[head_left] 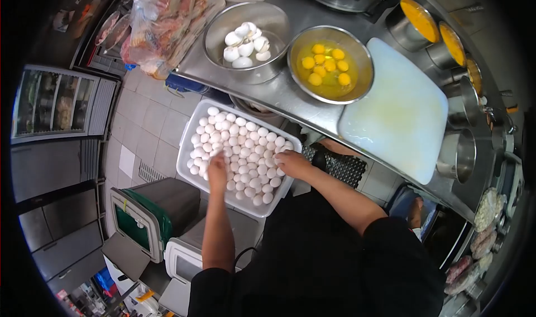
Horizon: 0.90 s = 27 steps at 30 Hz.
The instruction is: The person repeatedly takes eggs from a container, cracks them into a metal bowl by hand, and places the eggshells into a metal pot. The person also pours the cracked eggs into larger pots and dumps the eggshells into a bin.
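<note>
A white plastic tub (185,149) full of white eggs (244,163) stands below the edge of the steel counter. My left hand (217,169) reaches in among the eggs on the left side. Its fingers are blurred, and whether an egg is in them I cannot make out. At the tub's right side, my right hand (293,164) has its fingers curled over an egg (280,157). On the counter, one steel bowl (219,32) holds several white eggshells (245,42). Beside it, another steel bowl (365,77) contains several yolks (329,65) in clear egg white.
A white cutting board (396,110) with wet smears lies on the steel counter (312,113). Steel pots (413,24) with yellow-orange contents line the far right. A plastic bag of raw meat (162,29) overhangs the counter's left end. Lidded bins (167,205) stand lower left.
</note>
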Tool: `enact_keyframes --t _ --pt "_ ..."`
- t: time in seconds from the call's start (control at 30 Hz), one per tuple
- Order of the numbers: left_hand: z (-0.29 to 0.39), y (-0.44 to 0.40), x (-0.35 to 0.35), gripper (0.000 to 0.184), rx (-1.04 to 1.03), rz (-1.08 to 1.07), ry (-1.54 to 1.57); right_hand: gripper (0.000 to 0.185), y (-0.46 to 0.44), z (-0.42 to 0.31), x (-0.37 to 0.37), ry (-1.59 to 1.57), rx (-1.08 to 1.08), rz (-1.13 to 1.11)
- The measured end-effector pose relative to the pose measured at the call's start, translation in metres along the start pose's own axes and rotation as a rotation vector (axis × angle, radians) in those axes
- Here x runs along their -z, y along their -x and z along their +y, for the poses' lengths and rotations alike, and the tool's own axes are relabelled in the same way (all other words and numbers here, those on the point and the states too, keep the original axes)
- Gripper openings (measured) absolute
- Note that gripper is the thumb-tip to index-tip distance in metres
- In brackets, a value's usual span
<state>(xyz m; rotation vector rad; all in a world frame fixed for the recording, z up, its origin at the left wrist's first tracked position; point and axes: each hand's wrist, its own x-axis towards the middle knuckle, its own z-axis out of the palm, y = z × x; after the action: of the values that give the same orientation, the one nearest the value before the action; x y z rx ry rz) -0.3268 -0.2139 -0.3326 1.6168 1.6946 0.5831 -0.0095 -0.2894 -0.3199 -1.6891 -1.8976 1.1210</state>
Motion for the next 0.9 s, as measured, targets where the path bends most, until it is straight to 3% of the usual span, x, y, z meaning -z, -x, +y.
enact_keyframes --t 0.03,0.07,0.13,0.23,0.33,0.4,0.47,0.53,0.6,0.63,0.7,0.8,0.87,0.9 --pt "0.002 0.008 -0.020 0.032 0.013 -0.010 -0.002 0.021 -0.008 0.014 -0.027 0.176 0.075 0.001" --pt "0.008 0.017 -0.042 0.031 -0.060 -0.149 -0.207 0.021 -0.015 0.020 -0.044 0.171 0.064 -0.010" --pt "-0.010 0.014 -0.072 0.027 -0.284 -0.367 -0.506 0.024 -0.033 0.031 -0.079 0.489 0.026 -0.206" --pt "0.002 0.027 -0.113 0.025 -0.243 -0.404 -0.467 0.024 -0.050 0.058 -0.124 0.543 -0.109 -0.213" --pt "-0.007 0.029 -0.138 0.038 -0.336 -0.636 -0.890 0.025 -0.054 0.062 -0.124 0.542 -0.082 -0.183" --pt "-0.011 0.023 -0.145 0.038 -0.308 -0.613 -0.824 0.029 -0.052 0.054 -0.111 0.528 -0.145 -0.192" --pt "-0.010 0.017 -0.137 0.039 -0.218 -0.559 -0.566 0.035 -0.045 0.042 -0.090 0.294 -0.141 -0.157" --pt "0.002 0.016 -0.119 0.040 -0.011 -0.537 -0.073 0.046 -0.033 0.025 -0.055 0.163 -0.218 -0.194" --pt "0.023 0.019 -0.095 0.041 0.295 -0.590 0.534 0.052 -0.006 0.026 -0.041 -0.345 -0.085 -0.089" --pt "0.038 0.023 -0.082 0.042 0.388 -0.618 0.762 0.052 0.012 0.018 -0.019 -0.330 -0.087 -0.061" --pt "0.081 0.032 -0.064 0.044 0.437 -0.681 1.015 0.052 0.064 -0.012 0.046 -1.360 -0.255 -0.249" --pt "0.181 0.049 -0.057 0.044 0.304 -0.780 1.022 0.048 0.131 -0.031 0.114 -1.213 -0.261 -0.012" --pt "0.233 0.051 -0.073 0.044 0.024 -0.762 0.611 0.047 0.166 -0.040 0.160 -1.061 -0.231 0.210" --pt "0.267 0.055 -0.082 0.041 -0.248 -0.638 0.495 0.044 0.180 -0.041 0.178 -0.858 -0.256 0.375"
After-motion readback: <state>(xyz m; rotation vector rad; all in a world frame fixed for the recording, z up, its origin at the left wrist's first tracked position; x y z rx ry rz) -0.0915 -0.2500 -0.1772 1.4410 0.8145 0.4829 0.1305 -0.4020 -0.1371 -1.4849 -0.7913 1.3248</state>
